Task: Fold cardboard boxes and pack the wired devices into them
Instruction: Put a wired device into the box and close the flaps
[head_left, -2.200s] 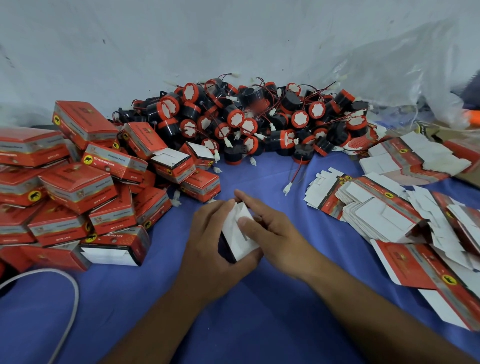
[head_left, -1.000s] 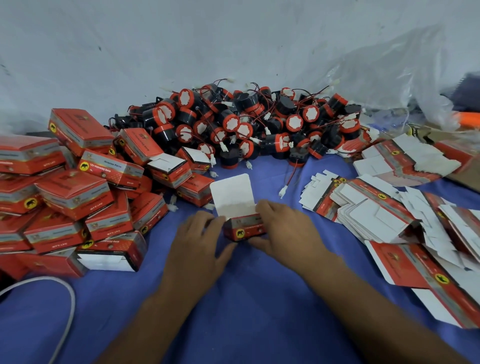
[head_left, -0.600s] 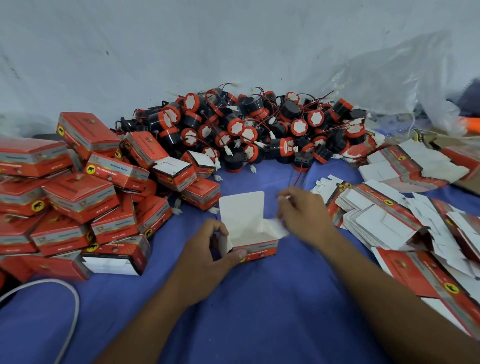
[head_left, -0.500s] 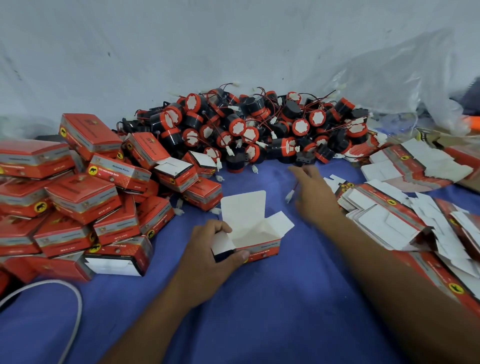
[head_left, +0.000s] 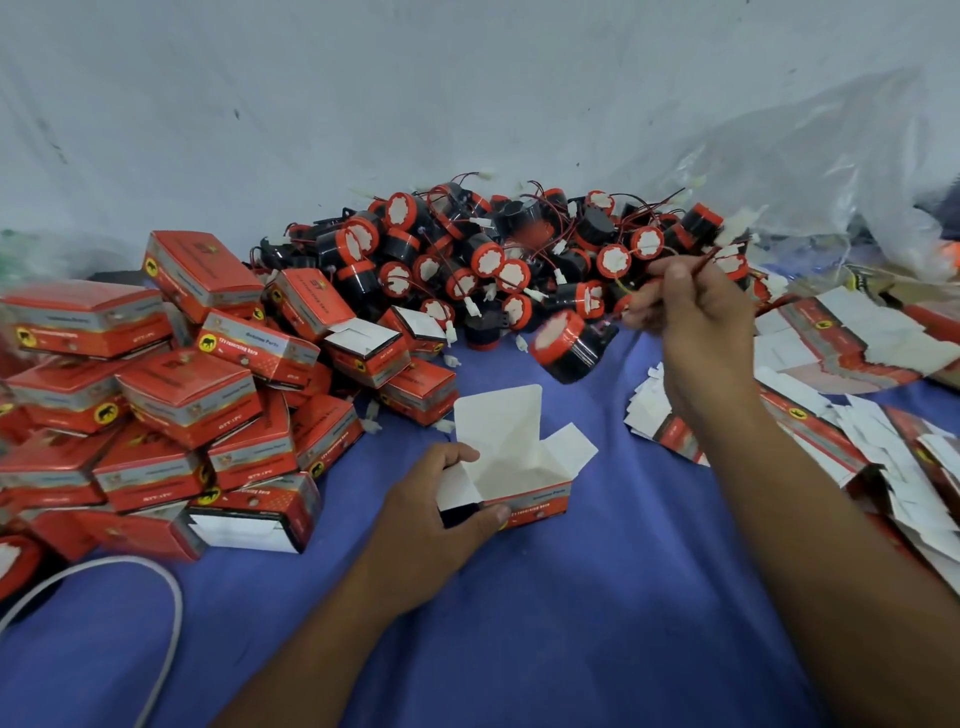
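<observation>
**Packing step: device drawn up by its wire, box held open.**
Your right grip (head_left: 691, 312) pinched a red wire with curled fingers. The wired device (head_left: 569, 345) hung below it, blurred, at the pile's (head_left: 493, 260) near edge. Your left grip (head_left: 441, 499) clasped the open box (head_left: 519, 467) on the worktop (head_left: 571, 597). Next, I judge, you needed to carry the device over the opening and tuck its wire inside.

We face a scuffed white wall (head_left: 363, 93). A blue cloth (head_left: 571, 623) covers the surface below us, evenly lit.
</observation>
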